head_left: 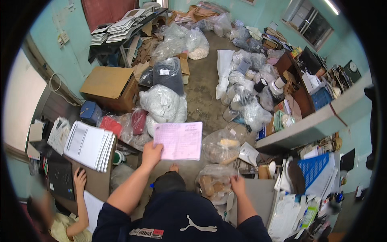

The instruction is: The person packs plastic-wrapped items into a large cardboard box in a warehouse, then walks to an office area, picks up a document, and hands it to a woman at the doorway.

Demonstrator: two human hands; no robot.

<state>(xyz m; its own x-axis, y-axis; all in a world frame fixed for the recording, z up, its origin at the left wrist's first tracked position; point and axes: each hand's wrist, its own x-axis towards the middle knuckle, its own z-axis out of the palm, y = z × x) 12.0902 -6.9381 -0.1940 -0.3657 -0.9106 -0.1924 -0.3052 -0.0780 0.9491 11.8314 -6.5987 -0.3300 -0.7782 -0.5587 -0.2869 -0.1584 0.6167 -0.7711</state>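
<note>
Taking the view as a dial with twelve straight ahead, a co-worker's hand (80, 179) lies at eight o'clock, beside the right edge of a black laptop (60, 177). Between eight and nine is a thick, fanned stack of white printed paper (89, 147).

Closer to the middle, also toward eight, the person's left hand (152, 155) pinches a thin, rectangular pale pink printed paper sheet (177, 141) by its lower-left edge. The thumb presses on the face; the other fingers are largely hidden behind. The sheet is held up at about seven, just off the centre, its printed side toward the wearer.

Between five and six sits a clear, crinkled plastic bag with brown contents (213, 185). The person's right hand (238, 183) is at five, just beside that bag and over a flat grey tabletop (256, 197). Its fingers look curled, with something thin and pale at the tips; I cannot tell whether they grip it. Out at four leans a blue plastic lattice panel (312, 173).

To hold the sheet well, I would keep the thumb at the margin, clear of the print, pinch lightly so it doesn't crease, and steady the far edge if it droops.
</note>
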